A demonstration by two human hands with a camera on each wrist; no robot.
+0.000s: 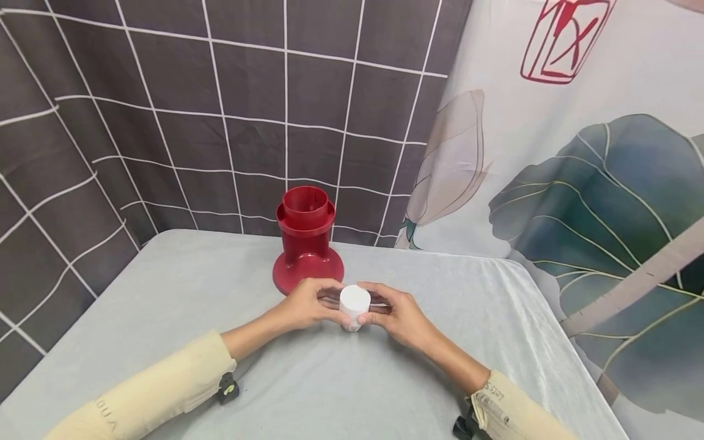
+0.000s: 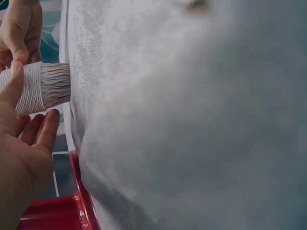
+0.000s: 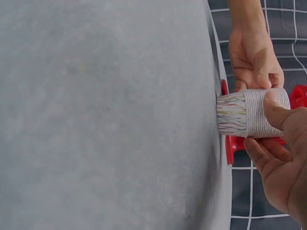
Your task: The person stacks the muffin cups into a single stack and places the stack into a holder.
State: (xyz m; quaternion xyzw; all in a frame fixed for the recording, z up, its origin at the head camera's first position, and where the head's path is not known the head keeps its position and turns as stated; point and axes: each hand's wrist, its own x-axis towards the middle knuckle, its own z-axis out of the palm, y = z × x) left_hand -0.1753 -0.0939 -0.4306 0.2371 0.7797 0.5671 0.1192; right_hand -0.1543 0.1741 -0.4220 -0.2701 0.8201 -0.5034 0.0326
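A small stack of nested paper cups [image 1: 354,300] stands on the grey-white cloth, its white top facing up. Closely packed white rims form ridges around its upper part, and below them the outermost cup [image 2: 55,84] shows fine coloured streaks. My left hand [image 1: 308,302] holds the stack from the left, thumb in front and fingers behind. From the right, my right hand [image 1: 404,315] grips it the same way, its thumb [image 3: 274,108] pressed on the ridged rims. Both hands are close over the table.
Just behind the left hand stands a red plastic stand [image 1: 308,244] with a round flared base and nested rings at its top. The cloth-covered table [image 1: 297,379] ends at a dark checked curtain [image 1: 247,140] and a leaf-print curtain [image 1: 594,195].
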